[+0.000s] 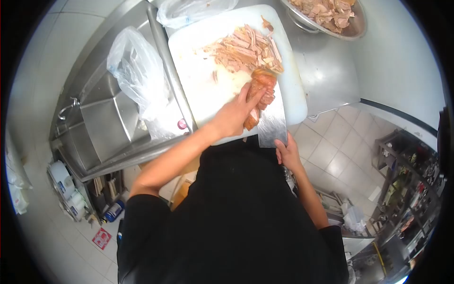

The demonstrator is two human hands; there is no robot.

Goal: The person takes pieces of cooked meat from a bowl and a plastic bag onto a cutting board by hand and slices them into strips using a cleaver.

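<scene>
Right hand point(287, 152) gripping the cleaver point(273, 128), blade along the right side of the meat chunk point(266, 81); left hand point(236, 112) on the chunk, can't tell if gripping or only pressing; chunk on the white cutting board point(196, 97), just below the sliced meat point(239, 49); bowl point(362, 26) beyond.

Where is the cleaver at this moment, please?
In the head view, the cleaver is right of centre, held in the right hand, its blade beside the piece of meat and partly over the cutting board.
</scene>
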